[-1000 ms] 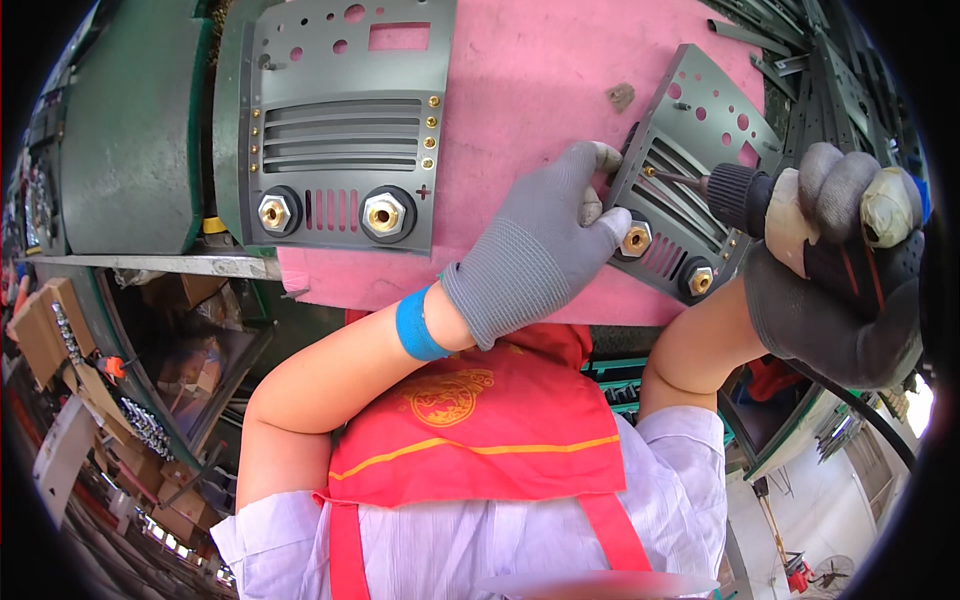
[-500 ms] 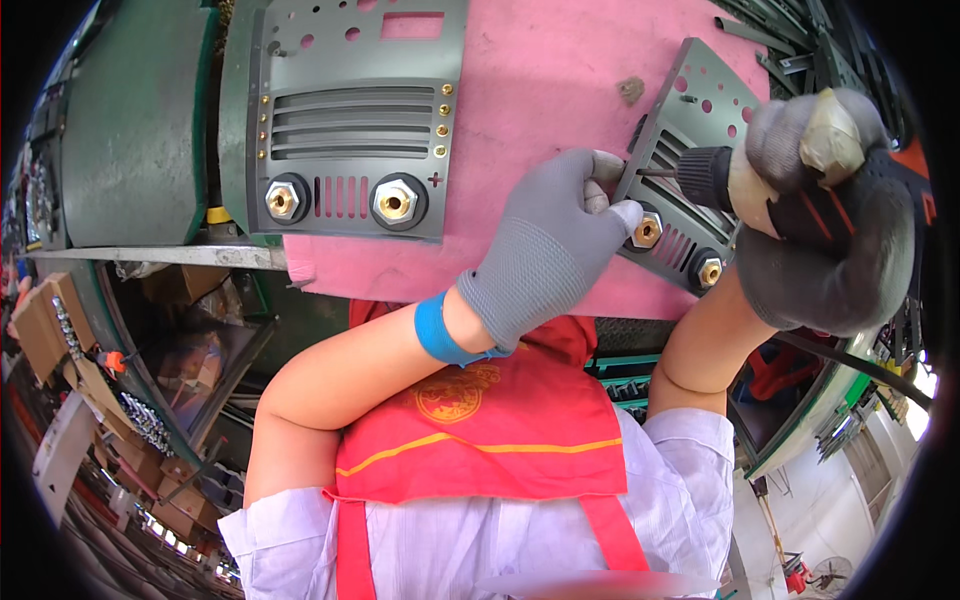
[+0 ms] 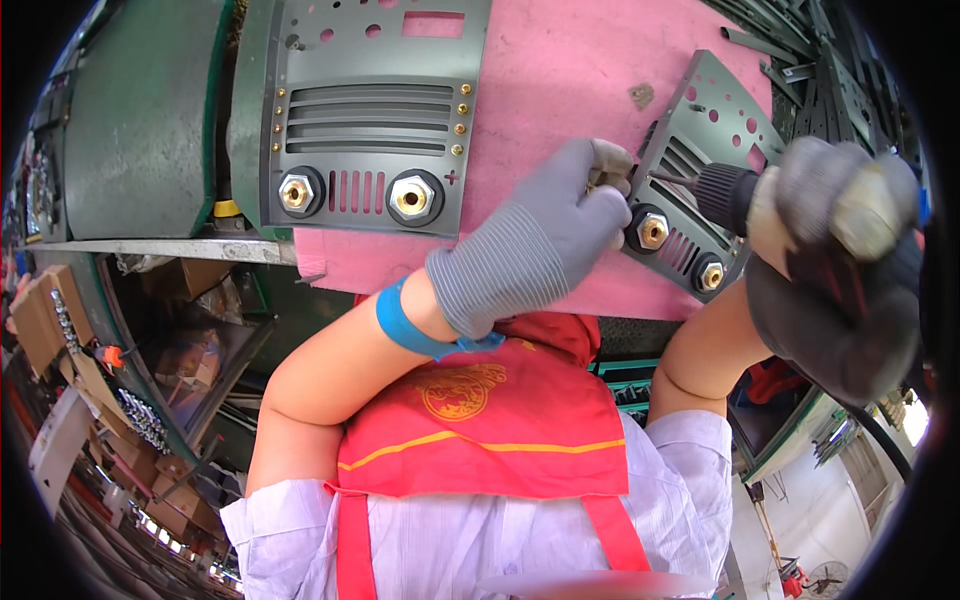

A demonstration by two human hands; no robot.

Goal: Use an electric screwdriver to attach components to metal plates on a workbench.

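Observation:
My right hand, in a grey glove with tape on its fingers, is wrapped round a power screwdriver with a ribbed black collar. Its thin bit points left, over the slots of a tilted dark grey metal panel. Two brass connectors with hex nuts sit low on that panel. My left hand, also gloved, is beside the panel's left edge with fingers curled together; what they pinch is too small to make out. A similar panel lies at the left, with small brass screws along both sides of its slots.
Pink sheeting covers the bench between the panels. A green metal surface is at the far left. Dark metal strips lie piled at the back right. Below the bench edge at left are shelves with cardboard boxes.
My left hand has drawn slightly left and its fingers have curled in from the panel edge. My right hand and the screwdriver have shifted a little right and down, with the bit off the edge.

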